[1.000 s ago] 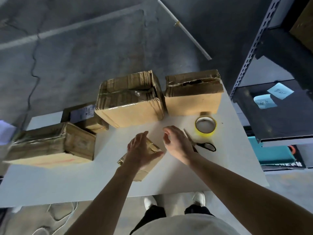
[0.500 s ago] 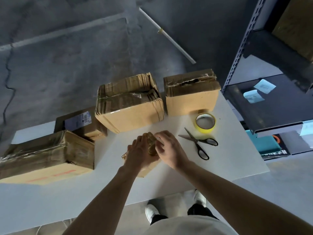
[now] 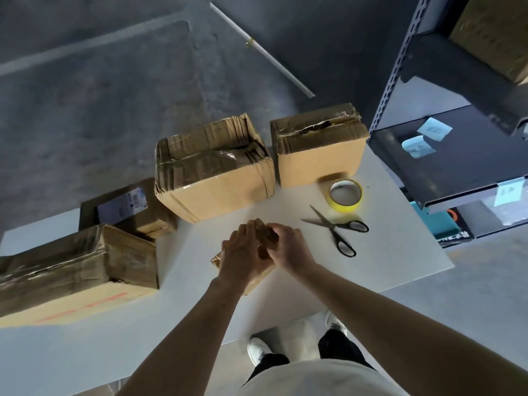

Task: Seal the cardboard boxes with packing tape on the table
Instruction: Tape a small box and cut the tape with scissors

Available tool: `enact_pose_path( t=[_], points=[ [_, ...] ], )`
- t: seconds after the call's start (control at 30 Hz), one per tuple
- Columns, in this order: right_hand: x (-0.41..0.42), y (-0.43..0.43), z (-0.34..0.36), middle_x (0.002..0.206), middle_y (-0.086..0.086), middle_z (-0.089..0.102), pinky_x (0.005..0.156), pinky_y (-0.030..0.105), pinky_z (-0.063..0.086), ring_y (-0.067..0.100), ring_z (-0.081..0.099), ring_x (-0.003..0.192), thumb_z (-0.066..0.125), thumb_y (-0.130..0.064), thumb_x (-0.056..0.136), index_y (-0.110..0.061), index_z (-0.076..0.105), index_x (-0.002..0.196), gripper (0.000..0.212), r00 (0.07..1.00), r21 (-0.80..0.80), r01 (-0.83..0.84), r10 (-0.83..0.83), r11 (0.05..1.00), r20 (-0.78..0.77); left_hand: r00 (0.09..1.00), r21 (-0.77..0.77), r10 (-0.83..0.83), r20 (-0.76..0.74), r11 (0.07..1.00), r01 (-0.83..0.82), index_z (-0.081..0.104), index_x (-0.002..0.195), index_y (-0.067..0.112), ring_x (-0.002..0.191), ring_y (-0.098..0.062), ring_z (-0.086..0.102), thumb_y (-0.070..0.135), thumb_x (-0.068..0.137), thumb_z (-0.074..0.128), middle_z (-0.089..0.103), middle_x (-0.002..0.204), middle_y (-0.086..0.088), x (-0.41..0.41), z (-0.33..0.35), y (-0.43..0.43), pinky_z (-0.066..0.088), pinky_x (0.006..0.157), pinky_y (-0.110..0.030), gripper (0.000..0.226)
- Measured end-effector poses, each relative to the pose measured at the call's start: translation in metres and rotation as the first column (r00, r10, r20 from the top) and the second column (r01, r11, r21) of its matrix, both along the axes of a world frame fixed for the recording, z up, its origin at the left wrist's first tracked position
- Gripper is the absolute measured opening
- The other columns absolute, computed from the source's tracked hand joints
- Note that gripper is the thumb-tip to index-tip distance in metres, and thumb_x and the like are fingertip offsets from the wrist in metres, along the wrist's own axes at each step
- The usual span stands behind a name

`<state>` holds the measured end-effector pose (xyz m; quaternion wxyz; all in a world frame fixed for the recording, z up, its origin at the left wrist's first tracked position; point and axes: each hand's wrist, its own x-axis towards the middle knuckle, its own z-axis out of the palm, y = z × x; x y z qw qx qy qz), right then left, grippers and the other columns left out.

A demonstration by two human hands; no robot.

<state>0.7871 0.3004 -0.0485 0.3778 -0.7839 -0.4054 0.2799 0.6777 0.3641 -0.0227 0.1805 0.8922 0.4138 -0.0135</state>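
Both hands clasp one small cardboard box (image 3: 265, 235) at the middle of the white table (image 3: 371, 281). The left hand (image 3: 243, 254) lies over the box's left side with its fingers curled round the top. The right hand (image 3: 290, 247) grips the right side, fingers bent onto the same top end. The box sits tilted between the palms, and most of it is hidden.

Head view, positions taken from the grip:
- Just beyond: a large taped box (image 3: 217, 178).
- Beyond and right: a second box (image 3: 320, 155), its top flaps torn.
- Right: black-handled scissors (image 3: 334, 227), blades apart, lying flat.
- Beyond the scissors: a yellow tape roll (image 3: 343, 208), flat on the table.
- Left: a long taped box (image 3: 77, 270), with a flat dark box (image 3: 128, 210) behind it.
- Far right, off the table: a metal shelf (image 3: 445, 155).
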Motion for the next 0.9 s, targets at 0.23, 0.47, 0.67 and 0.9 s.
enact_pose_path(
  t=[0.23, 0.47, 0.67, 0.9],
  points=[
    [0.006, 0.006, -0.001, 0.082, 0.004, 0.072, 0.076, 0.041, 0.058, 0.022, 0.068, 0.077, 0.058, -0.043, 0.097, -0.013, 0.070, 0.092, 0.033, 0.995, -0.151, -0.062, 0.050, 0.987, -0.082, 1.000, -0.003, -0.020, 0.006, 1.000, 0.020, 0.036, 0.136, 0.016, 0.115, -0.020, 0.051, 0.057, 0.078, 0.066, 0.050, 0.124, 0.001, 0.000, -0.001, 0.002, 0.042, 0.100, -0.038, 0.077],
    [0.011, 0.006, 0.006, 0.085, 0.005, 0.071, 0.071, 0.039, 0.057, 0.024, 0.067, 0.077, 0.049, -0.031, 0.103, -0.017, 0.069, 0.093, 0.027, 0.993, -0.171, -0.096, 0.082, 0.981, -0.085, 0.998, -0.010, -0.056, 0.031, 0.998, 0.056, 0.031, 0.142, 0.018, 0.119, -0.019, 0.048, 0.060, 0.076, 0.069, 0.047, 0.130, 0.001, -0.003, -0.002, 0.003, 0.037, 0.101, -0.035, 0.088],
    [0.035, -0.006, 0.009, 0.061, -0.009, 0.054, 0.060, 0.024, 0.041, 0.000, 0.053, 0.057, 0.049, -0.027, 0.103, -0.011, 0.059, 0.074, 0.035, 0.999, -0.146, -0.029, 0.022, 0.989, -0.049, 0.989, -0.094, -0.144, -0.027, 0.985, 0.141, 0.019, 0.150, 0.020, 0.134, -0.022, 0.037, 0.067, 0.072, 0.069, 0.036, 0.148, 0.001, 0.000, -0.001, 0.012, 0.025, 0.116, -0.039, 0.105],
    [0.039, -0.007, 0.010, 0.094, 0.000, 0.070, 0.063, 0.014, 0.042, 0.015, 0.065, 0.085, 0.042, -0.057, 0.099, -0.012, 0.065, 0.106, 0.051, 0.992, -0.188, -0.049, 0.026, 0.981, -0.125, 0.960, -0.045, -0.277, 0.051, 0.959, 0.279, 0.011, 0.156, 0.023, 0.148, -0.013, 0.011, 0.062, 0.075, 0.072, 0.024, 0.157, 0.005, 0.011, 0.003, 0.007, -0.015, 0.118, -0.029, 0.109]
  ],
)
